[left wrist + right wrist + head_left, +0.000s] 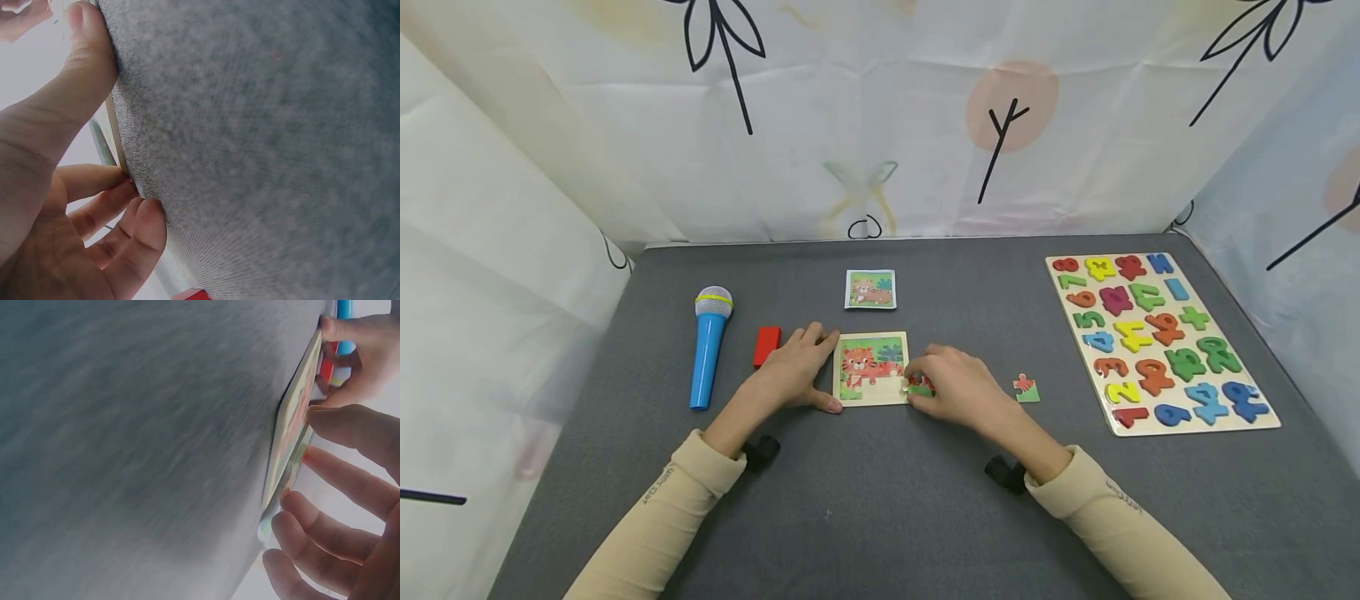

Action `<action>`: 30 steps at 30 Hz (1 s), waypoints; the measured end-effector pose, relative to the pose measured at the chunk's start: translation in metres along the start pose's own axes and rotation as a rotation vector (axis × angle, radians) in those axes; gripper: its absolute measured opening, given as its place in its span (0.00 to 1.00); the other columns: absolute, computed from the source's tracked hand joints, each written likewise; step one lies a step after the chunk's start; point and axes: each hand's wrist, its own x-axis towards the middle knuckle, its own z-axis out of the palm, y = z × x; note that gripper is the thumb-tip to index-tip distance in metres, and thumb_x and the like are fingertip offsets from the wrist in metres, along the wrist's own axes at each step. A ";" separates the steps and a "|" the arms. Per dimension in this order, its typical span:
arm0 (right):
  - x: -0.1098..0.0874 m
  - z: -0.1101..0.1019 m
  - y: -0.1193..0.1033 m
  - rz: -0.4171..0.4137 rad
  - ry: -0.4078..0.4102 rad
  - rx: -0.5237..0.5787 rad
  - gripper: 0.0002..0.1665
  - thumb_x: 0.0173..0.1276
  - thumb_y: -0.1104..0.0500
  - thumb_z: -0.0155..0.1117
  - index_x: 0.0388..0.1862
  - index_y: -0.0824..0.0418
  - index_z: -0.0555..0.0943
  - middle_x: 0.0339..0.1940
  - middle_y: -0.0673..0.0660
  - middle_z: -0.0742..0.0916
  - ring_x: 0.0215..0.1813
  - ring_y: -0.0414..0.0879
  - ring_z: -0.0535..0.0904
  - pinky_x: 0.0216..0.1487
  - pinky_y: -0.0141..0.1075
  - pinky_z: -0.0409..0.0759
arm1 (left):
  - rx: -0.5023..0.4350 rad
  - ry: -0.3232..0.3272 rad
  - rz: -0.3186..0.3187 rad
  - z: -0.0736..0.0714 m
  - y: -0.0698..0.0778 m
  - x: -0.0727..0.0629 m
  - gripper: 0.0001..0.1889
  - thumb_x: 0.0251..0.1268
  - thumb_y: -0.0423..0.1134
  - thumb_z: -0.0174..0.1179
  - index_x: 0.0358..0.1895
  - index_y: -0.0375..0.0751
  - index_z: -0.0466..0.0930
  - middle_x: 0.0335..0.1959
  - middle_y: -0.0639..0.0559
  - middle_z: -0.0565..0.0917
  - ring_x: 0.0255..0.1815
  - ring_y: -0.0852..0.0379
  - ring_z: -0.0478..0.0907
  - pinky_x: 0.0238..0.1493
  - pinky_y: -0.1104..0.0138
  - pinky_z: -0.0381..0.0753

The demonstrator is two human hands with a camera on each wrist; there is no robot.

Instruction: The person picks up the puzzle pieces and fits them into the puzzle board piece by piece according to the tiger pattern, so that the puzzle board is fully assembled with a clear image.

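Note:
A small wooden jigsaw board (872, 402) with a tiger picture lies on the table, its lower part showing bare wood. My left hand (799, 367) rests at its left edge, thumb by the near corner and fingertips by the far corner. My right hand (958, 385) pinches a red and green puzzle piece (921, 387) at the board's right edge, partly hidden by the fingers. Another puzzle piece (1026, 388) lies to the right of that hand. In the right wrist view, thumb and fingers (337, 478) are close to the board's edge (284, 425).
Behind the board lies a small tiger picture card (870, 290). A red block (767, 345) is beside my left hand, and a blue toy microphone (707, 350) lies farther left. A number puzzle board (1120, 417) with several colourful pieces occupies the right side of the grey table (880, 517).

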 end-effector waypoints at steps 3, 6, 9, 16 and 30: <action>0.008 0.003 -0.008 -0.017 -0.005 0.004 0.12 0.63 0.57 0.74 0.46 0.55 0.90 0.29 0.52 0.80 0.28 0.40 0.69 0.22 0.30 0.63 | 0.001 -0.003 -0.002 0.000 0.000 -0.001 0.60 0.46 0.62 0.78 0.78 0.33 0.60 0.66 0.38 0.70 0.59 0.44 0.69 0.56 0.55 0.81; 0.016 0.005 -0.017 -0.023 -0.017 0.006 0.12 0.63 0.55 0.75 0.46 0.54 0.90 0.28 0.51 0.79 0.28 0.41 0.69 0.22 0.30 0.62 | -0.001 -0.005 -0.004 0.000 0.000 -0.001 0.59 0.46 0.62 0.78 0.78 0.33 0.60 0.66 0.38 0.70 0.60 0.44 0.69 0.57 0.54 0.81; 0.024 0.008 -0.025 -0.028 -0.029 0.009 0.12 0.64 0.54 0.75 0.46 0.54 0.90 0.28 0.50 0.79 0.27 0.41 0.68 0.22 0.30 0.61 | -0.004 -0.006 -0.008 0.000 0.000 -0.001 0.59 0.47 0.62 0.78 0.78 0.32 0.60 0.66 0.38 0.70 0.60 0.44 0.69 0.58 0.54 0.80; 0.036 0.016 -0.033 -0.025 -0.067 0.015 0.13 0.65 0.54 0.75 0.47 0.55 0.89 0.31 0.51 0.82 0.28 0.41 0.69 0.22 0.32 0.62 | -0.011 -0.010 -0.011 0.000 0.000 -0.002 0.59 0.47 0.62 0.78 0.78 0.33 0.60 0.66 0.38 0.70 0.60 0.44 0.69 0.58 0.54 0.80; 0.039 0.021 -0.036 -0.020 -0.060 0.003 0.13 0.65 0.55 0.76 0.48 0.54 0.89 0.34 0.53 0.83 0.29 0.43 0.72 0.24 0.35 0.68 | -0.020 -0.003 0.002 0.000 0.000 0.000 0.59 0.47 0.60 0.79 0.78 0.31 0.60 0.65 0.37 0.71 0.61 0.43 0.69 0.61 0.53 0.79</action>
